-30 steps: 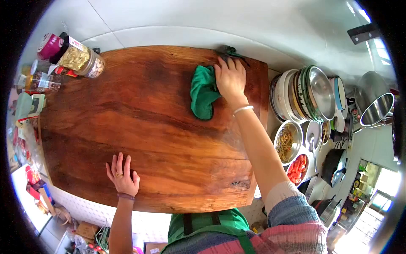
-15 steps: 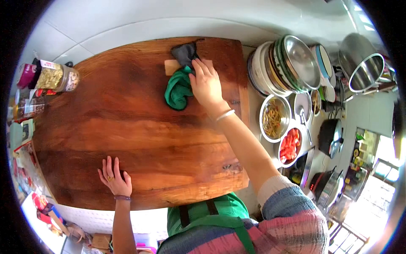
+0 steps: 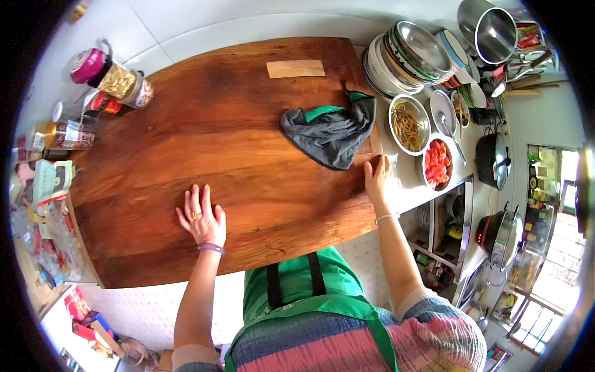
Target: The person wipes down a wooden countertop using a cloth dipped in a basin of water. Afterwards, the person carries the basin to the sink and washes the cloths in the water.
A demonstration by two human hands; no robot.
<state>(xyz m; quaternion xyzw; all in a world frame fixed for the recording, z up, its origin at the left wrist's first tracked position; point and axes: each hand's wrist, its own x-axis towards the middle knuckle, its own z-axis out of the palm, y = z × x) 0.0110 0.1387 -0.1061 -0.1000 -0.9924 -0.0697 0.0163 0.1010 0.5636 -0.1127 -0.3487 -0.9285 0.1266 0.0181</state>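
Note:
My left hand [image 3: 204, 217] lies flat on the wooden tabletop [image 3: 204, 149], fingers spread, with a ring on one finger and nothing held. At the table's right edge is my right hand [image 3: 379, 180], its fingers stretched out and apart from the cloth. A crumpled dark grey cloth [image 3: 341, 137] with a green side showing in places rests just beyond that hand, close to the right edge. Farther back, a pale rectangular piece [image 3: 296, 69] sits on the wood.
Right of the table stand stacked bowls and plates [image 3: 396, 68], a bowl of brownish strips [image 3: 407, 127], a bowl of red chunks [image 3: 437, 166] and a lid with a spoon [image 3: 444, 115]. Jars [image 3: 127, 87] and packets [image 3: 52, 180] line the left side. A black pot [image 3: 493, 161] stands farther right.
My right hand has left the cloth and come back toward me along the right edge. The cloth now lies nearer and farther right, mostly grey side up, leaving the pale piece uncovered.

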